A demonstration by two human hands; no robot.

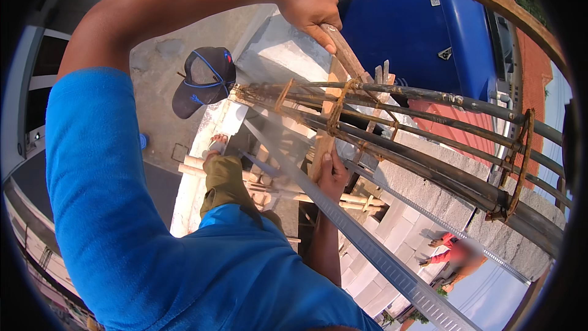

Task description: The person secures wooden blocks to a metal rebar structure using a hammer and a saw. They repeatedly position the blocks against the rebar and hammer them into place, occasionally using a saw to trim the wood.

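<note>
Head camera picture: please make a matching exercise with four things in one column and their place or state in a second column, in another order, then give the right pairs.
Things:
1. left hand
2. right hand
3. dark cap
4. blue tank

Places or states:
A. behind the steel bars, upper right
B. grips the top of the wooden stick
C. worn by a person below, left of the bars
D. holds the lower part of the wooden plank

Pairs: 1-B, 2-D, 3-C, 4-A
</note>
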